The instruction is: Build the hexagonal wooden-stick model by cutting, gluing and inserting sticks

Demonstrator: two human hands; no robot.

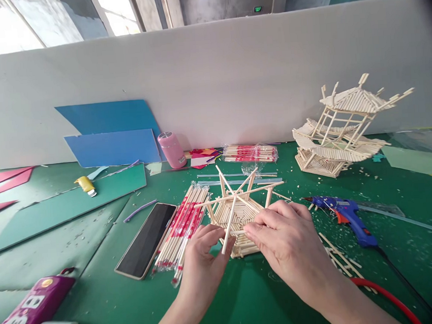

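Hexagonal stick frame stands on the green table directly before the person, long sticks crossing above its stepped base; the left hand has thumb and fingers drawn together on the near left corner, around a long stick's end (its fingertips are partly masked by that stick); the right hand pinches the right end of a short crosspiece between thumb and forefinger, the other fingers curled above; holding from both sides probably steadies the light sticks and leaves the base resting on the table.

Bagged red-wrapped sticks lie just left of the frame, likely for easy reach, with a phone beside them; the blue glue gun lies to the right, nozzle toward the frame and cord trailing nearward, a placement that suits the right hand; loose sticks lie near the right wrist.

Farther back, a stick pagoda and a pink tumbler stand near the white partition, which bounds reach at the rear; sideways room is tighter, between phone and glue gun; nearward, the forearms have space between the purple power strip and the red cable, though the table's near edge is out of view.
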